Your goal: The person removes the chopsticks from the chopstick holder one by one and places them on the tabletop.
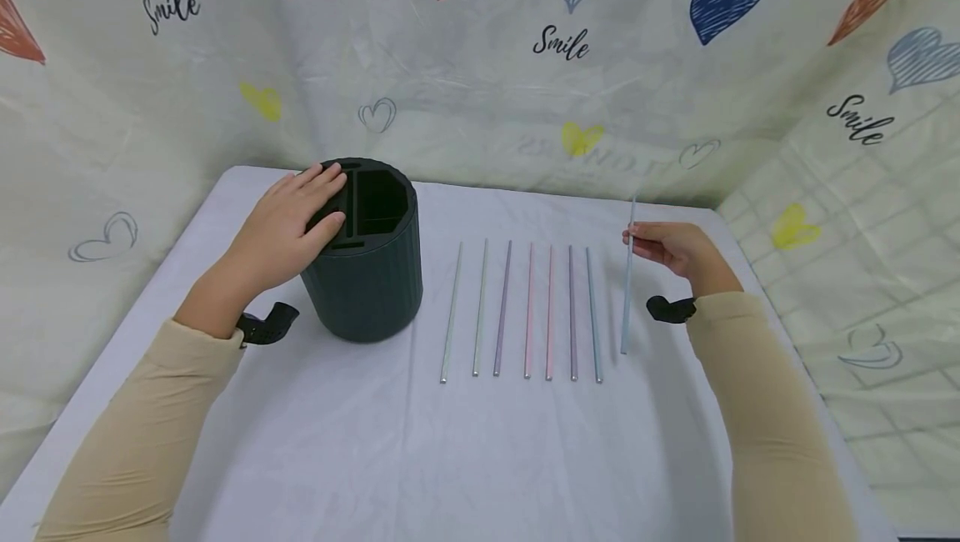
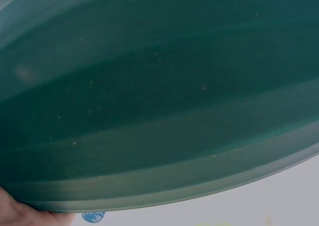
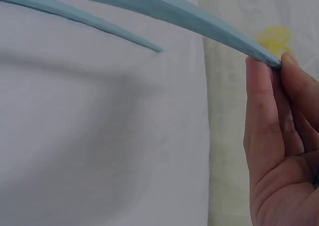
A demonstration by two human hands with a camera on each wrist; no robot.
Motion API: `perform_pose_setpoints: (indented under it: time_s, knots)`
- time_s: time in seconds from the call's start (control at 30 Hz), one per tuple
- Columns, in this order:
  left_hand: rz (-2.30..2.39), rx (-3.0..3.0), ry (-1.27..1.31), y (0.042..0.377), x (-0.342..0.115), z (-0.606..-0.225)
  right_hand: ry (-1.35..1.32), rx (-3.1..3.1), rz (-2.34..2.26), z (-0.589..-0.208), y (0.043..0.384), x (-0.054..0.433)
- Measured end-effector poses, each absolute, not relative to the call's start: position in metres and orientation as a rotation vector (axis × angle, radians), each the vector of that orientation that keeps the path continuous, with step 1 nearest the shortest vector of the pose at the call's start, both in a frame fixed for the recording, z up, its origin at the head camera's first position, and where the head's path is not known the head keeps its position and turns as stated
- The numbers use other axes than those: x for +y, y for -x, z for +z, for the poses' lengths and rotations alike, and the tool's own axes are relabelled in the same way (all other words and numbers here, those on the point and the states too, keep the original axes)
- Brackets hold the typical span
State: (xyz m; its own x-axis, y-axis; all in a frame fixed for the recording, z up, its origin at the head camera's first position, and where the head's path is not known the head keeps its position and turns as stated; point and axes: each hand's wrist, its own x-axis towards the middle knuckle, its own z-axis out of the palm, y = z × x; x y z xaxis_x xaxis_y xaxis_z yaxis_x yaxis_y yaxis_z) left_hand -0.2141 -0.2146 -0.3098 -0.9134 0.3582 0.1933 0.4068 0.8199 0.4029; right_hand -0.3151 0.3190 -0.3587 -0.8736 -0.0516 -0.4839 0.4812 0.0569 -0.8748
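My left hand (image 1: 279, 229) rests on top of a dark green ribbed utensil holder (image 1: 367, 296), fingers extended over its left part and the thumb near the divider. The holder's wall (image 2: 164, 101) fills most of the left wrist view. With thumb and fingers, my right hand (image 1: 675, 252) pinches a light blue chopstick (image 1: 626, 300) near its thin far end. That chopstick (image 3: 199, 22) tapers toward the fingertips in the right wrist view. Left of it, another blue chopstick (image 1: 594, 313) lies on the table, also seen below the held chopstick in the right wrist view.
Several more chopsticks lie side by side on the white tablecloth (image 1: 420, 459): pale green (image 1: 452, 313), purple (image 1: 503, 308) and pink (image 1: 529, 313) ones, thicker ends toward me. A curtain (image 1: 480, 67) printed with hearts hangs behind the table and along its sides.
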Motion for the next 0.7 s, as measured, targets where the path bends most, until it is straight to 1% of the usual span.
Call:
perform_pose_setpoints:
  time_s: [0.47,0.7]
  knots:
    - [-0.672,-2.9,0.595,0.212,-0.214,-0.309,-0.517,1.984,-1.733,-0.399,0.316,0.322]
    - [-0.673,-2.902,0.604,0.212,-0.213,-0.308,-0.564,2.005,-1.702,-0.413,0.316,0.32]
